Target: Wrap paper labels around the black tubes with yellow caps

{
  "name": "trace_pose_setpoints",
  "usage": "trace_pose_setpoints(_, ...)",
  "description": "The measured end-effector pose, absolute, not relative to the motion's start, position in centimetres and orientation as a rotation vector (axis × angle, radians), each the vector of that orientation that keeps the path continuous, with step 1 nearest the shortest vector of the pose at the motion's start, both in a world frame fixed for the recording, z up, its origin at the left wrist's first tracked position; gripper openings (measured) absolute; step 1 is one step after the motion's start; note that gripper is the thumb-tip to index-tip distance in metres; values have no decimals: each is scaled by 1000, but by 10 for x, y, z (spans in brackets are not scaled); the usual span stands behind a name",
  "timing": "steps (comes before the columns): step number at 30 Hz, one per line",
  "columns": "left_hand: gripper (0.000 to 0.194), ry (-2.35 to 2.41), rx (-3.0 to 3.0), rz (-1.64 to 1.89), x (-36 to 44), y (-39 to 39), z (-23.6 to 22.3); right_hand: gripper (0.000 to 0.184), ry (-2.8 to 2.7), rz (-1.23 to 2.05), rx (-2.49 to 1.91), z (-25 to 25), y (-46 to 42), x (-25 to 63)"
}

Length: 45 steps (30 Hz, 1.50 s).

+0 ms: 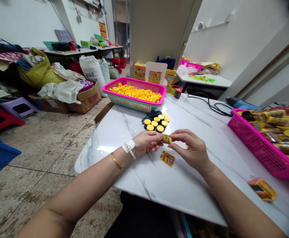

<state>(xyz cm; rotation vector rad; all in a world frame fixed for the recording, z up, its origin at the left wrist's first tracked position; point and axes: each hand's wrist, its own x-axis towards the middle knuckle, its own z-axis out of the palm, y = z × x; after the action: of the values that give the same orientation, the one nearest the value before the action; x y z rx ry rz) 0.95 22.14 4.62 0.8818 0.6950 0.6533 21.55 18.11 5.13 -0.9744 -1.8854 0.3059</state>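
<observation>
Between my two hands, above the near part of the table, lies a small jar (166,139) wrapped in a yellow printed label, tilted on its side. The thumb and fingers of my left hand (148,142) pinch its left end. My right hand (192,148) has its thumb and fingertips curved around the right end. Just below, a flat yellow-orange printed label (167,158) rests on the table. Beyond my hands stands a cluster of several dark jars with yellow lids (154,123), beside a dark cloth-like item (148,116).
A pink-and-teal basket (133,106) of yellow ring-like pieces sits at the table's far left. On the right, a pink basket (265,148) holds several labelled jars. Near it lies a bundle of labels (263,189). A black cable (210,104) runs along the back.
</observation>
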Motion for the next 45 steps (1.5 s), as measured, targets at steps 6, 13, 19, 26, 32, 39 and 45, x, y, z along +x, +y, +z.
trace_pose_setpoints(6,44,680,1010,706,10,220,45,16,-1876,256,-928,50,178,212)
trace_pose_setpoints(13,42,755,1206,788,12,216,44,19,-1597,566,-1130,43,178,205)
trace_pose_setpoints(19,46,721,1267,852,14,216,44,30,-1473,865,-1125,33,190,204)
trace_pose_setpoints(26,57,754,1009,766,14,214,41,24,-1617,647,-1007,32,185,205)
trace_pose_setpoints(32,50,728,1170,885,19,213,41,28,-1337,937,-1055,34,183,198)
trace_pose_setpoints(39,65,811,1039,566,21,211,43,39,-1322,1503,-1024,42,188,213)
trace_pose_setpoints(45,59,630,937,565,18,215,45,24,-1192,1411,-1017,42,182,208)
